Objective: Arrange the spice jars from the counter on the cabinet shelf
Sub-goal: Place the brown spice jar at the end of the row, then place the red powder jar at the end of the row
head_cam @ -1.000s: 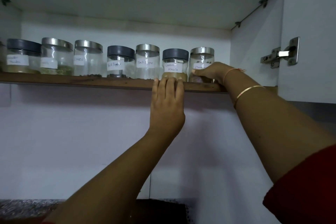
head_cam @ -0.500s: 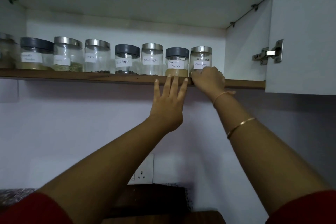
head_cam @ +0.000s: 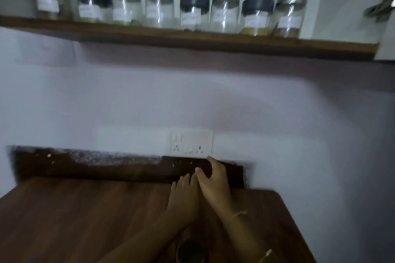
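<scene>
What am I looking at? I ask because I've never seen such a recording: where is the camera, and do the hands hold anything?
No machine here: a person wears one camera on the head, looking forward and down. The picture shows the left hand and right hand side by side over the wooden counter, fingers relaxed, holding nothing. On the shelf above stand eight spice jars in a row; a wall socket is below it. The dark round thing at the bottom edge may be another jar, too blurred to tell.
</scene>
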